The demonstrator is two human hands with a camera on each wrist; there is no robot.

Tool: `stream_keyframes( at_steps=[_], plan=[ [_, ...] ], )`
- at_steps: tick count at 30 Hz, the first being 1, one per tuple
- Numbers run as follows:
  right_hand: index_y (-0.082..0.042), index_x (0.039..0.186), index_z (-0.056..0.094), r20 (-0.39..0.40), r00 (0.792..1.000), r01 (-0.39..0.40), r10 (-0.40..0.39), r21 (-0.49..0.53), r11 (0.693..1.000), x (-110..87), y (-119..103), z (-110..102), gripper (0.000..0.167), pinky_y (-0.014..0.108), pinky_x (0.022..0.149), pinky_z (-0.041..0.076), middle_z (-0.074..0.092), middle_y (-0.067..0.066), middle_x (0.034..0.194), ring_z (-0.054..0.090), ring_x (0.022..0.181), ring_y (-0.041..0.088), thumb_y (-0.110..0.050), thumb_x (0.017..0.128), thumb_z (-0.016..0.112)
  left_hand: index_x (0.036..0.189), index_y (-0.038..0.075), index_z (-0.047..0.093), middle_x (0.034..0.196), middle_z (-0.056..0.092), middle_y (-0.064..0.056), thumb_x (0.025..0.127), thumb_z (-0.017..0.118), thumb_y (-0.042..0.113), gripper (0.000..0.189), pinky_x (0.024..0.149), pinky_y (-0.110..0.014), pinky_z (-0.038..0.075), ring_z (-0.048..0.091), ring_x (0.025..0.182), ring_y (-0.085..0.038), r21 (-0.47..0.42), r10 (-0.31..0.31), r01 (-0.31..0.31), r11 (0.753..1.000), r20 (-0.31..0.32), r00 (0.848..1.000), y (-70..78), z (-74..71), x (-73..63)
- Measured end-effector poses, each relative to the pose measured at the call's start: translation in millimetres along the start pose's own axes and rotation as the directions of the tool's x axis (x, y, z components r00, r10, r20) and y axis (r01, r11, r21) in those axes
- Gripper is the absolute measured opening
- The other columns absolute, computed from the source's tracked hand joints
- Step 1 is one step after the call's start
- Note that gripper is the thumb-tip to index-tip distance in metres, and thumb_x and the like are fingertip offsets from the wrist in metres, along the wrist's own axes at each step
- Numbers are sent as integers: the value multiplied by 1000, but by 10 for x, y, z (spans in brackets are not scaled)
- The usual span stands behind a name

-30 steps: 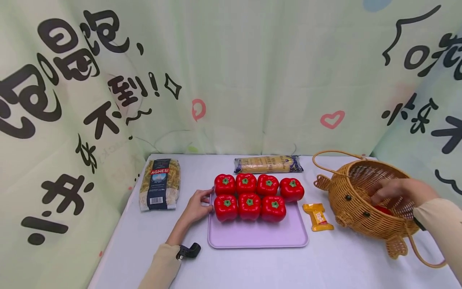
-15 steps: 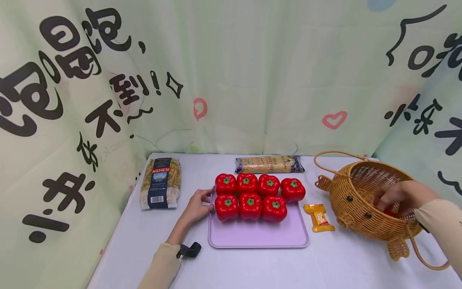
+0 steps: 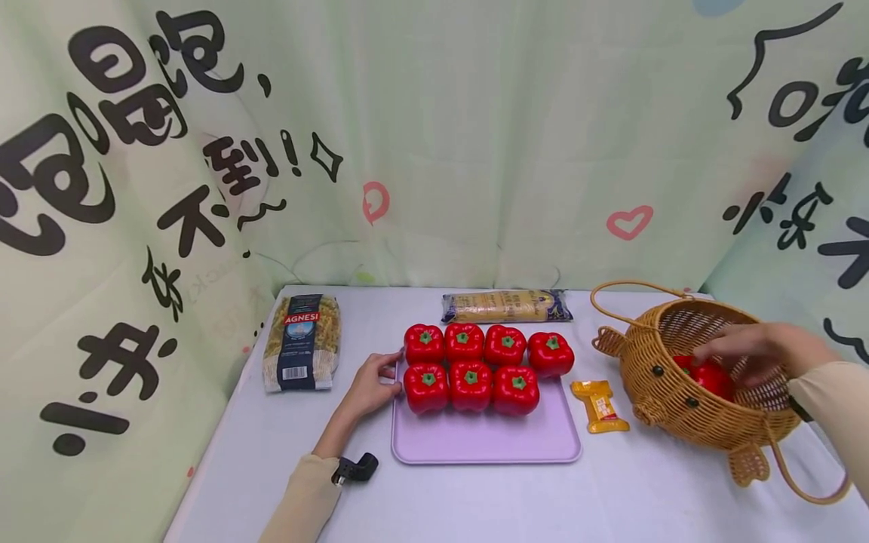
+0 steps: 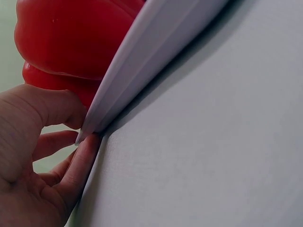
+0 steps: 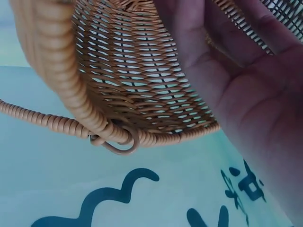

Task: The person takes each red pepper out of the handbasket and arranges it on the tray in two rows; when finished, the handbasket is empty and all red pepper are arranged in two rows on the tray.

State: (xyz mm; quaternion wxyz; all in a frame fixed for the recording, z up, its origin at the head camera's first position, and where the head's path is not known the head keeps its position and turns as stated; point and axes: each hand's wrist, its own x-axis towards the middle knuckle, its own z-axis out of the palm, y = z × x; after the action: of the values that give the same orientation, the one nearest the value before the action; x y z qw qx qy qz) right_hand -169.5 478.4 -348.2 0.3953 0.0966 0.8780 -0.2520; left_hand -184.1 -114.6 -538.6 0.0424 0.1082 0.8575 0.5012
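Note:
My left hand pinches the left rim of a pale purple tray; in the left wrist view the thumb lies on the upper side and fingers come from below. Two rows of glossy red bell peppers stand on the tray, stems up. Inside a wicker basket with a pig face, my right hand is on another red bell pepper, fingers over its far side and thumb at its right. The right wrist view shows the hand beside the woven wall, its fingertips out of frame.
A yellow-orange wrapped snack lies between tray and basket. A pasta bag lies at the left, and a long noodle packet at the back. Basket handles stick out on both sides. A printed curtain closes off the back.
The right hand has gone down into the basket and come up a little; the bell pepper there shows more and sits further left and higher. The left hand and tray have stayed put.

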Motion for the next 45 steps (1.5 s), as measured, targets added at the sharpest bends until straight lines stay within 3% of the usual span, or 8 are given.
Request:
stream_keyframes(
  at_steps=[3, 10, 15, 26, 35, 38, 41, 45],
  plan=[
    [24, 130, 24, -4, 999, 37, -37, 35, 999, -20, 8, -48, 79, 40, 81, 58, 59, 20, 103, 63, 86, 24, -45, 99, 49, 136, 2, 58, 121, 56, -16, 77, 71, -2, 60, 80, -35, 57, 62, 98, -26, -1, -14, 14, 1000, -4, 1000, 12, -7, 1],
    [16, 134, 36, 31, 994, 98, -105, 176, 980, -33, 25, -94, 64, 42, 84, 57, 64, 11, 105, 65, 93, 27, -39, 103, 41, 136, 2, 57, 121, 55, -16, 78, 71, -2, 60, 80, -35, 57, 62, 99, -26, -5, -15, 15, 1000, -5, 1000, 32, -12, 2],
    [19, 139, 25, 56, 983, 154, -174, 258, 954, -68, 49, -117, 65, 43, 90, 55, 62, 18, 118, 64, 103, 31, -36, 105, 34, 136, 1, 57, 121, 56, -16, 77, 70, -3, 60, 80, -36, 57, 63, 98, -27, -8, -7, 7, 1000, -8, 1000, 31, -13, 8],
    [19, 140, 21, 24, 969, 229, -244, 276, 933, -104, 82, -108, 64, 43, 88, 55, 61, 16, 122, 65, 106, 34, -33, 105, 34, 135, -1, 58, 120, 56, -17, 76, 70, -5, 60, 79, -34, 57, 63, 96, -26, -9, 11, -11, 1000, -2, 1000, 2, 4, 5],
    [16, 139, 23, -3, 949, 294, -316, 376, 879, -109, 206, -12, 55, 44, 88, 55, 63, 7, 114, 66, 102, 29, -28, 107, 33, 133, -3, 58, 118, 57, -18, 74, 70, -6, 60, 77, -33, 57, 64, 95, -27, -10, 32, -32, 999, -11, 999, 3, 6, -10],
    [8, 138, 27, -3, 937, 320, -349, 410, 854, -140, 237, -19, 47, 47, 90, 54, 62, 4, 115, 66, 104, 30, -27, 107, 30, 134, -2, 58, 118, 57, -17, 75, 70, -5, 60, 77, -33, 57, 63, 95, -26, -9, 19, -19, 1000, -6, 1000, 9, 3, -18],
    [-9, 132, 40, 2, 927, 335, -375, 442, 832, -183, 246, -38, 33, 48, 90, 54, 62, 1, 116, 66, 105, 31, -26, 107, 29, 134, -1, 58, 118, 56, -17, 76, 70, -5, 60, 77, -34, 57, 63, 96, -26, -10, 8, -8, 1000, -6, 1000, 15, 0, -24],
    [-22, 122, 48, -12, 934, 321, -356, 463, 826, -251, 219, -44, 24, 49, 89, 54, 63, 2, 116, 66, 105, 32, -27, 106, 30, 134, -1, 58, 118, 56, -17, 75, 71, -6, 60, 77, -34, 57, 63, 96, -27, -19, 6, -6, 1000, -10, 1000, 22, -1, -26]
  ],
)
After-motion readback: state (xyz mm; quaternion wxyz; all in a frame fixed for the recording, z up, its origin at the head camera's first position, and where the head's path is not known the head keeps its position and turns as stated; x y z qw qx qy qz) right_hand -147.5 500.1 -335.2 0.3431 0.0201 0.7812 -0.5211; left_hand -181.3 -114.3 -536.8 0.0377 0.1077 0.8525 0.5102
